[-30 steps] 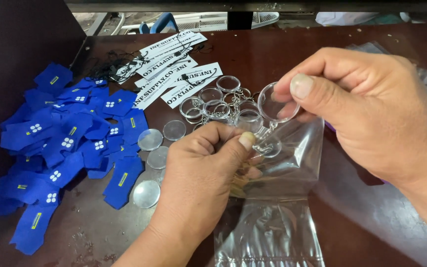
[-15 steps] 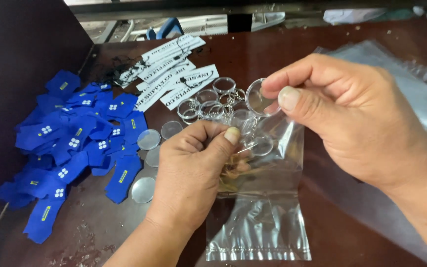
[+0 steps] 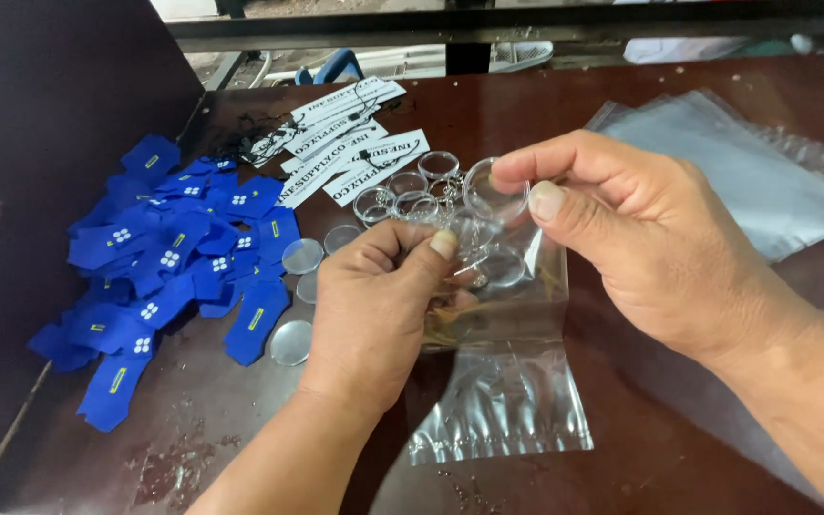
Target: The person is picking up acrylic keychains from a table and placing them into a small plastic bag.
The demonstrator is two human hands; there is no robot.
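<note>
Nearest the camera, under both wrists, a clear plastic bag (image 3: 507, 381) lies flat on the dark red table (image 3: 679, 458), its mouth turned up towards the grip. Above it the left hand (image 3: 374, 305) has thumb and forefinger pressed together on a small metal ring with clear pieces hanging from it, though what exactly sits between the fingertips is partly hidden. Just beyond, the right hand (image 3: 641, 248) pinches a round clear disc (image 3: 495, 191) by its rim between thumb and forefinger, held tilted above the bag's mouth and close to the left hand's fingertips. To the left of the grip a few loose clear discs (image 3: 301, 256) lie on the table beside a heap of blue fabric tags (image 3: 174, 257). Beyond the grip sits a cluster of clear rings (image 3: 402, 195), and past them white printed labels (image 3: 345, 143). To the right, well apart, more empty bags (image 3: 736, 162) are stacked (a fair number, it seems). Judging by these piles, most of the packing looks left to do, with this bag only being filled.
</note>
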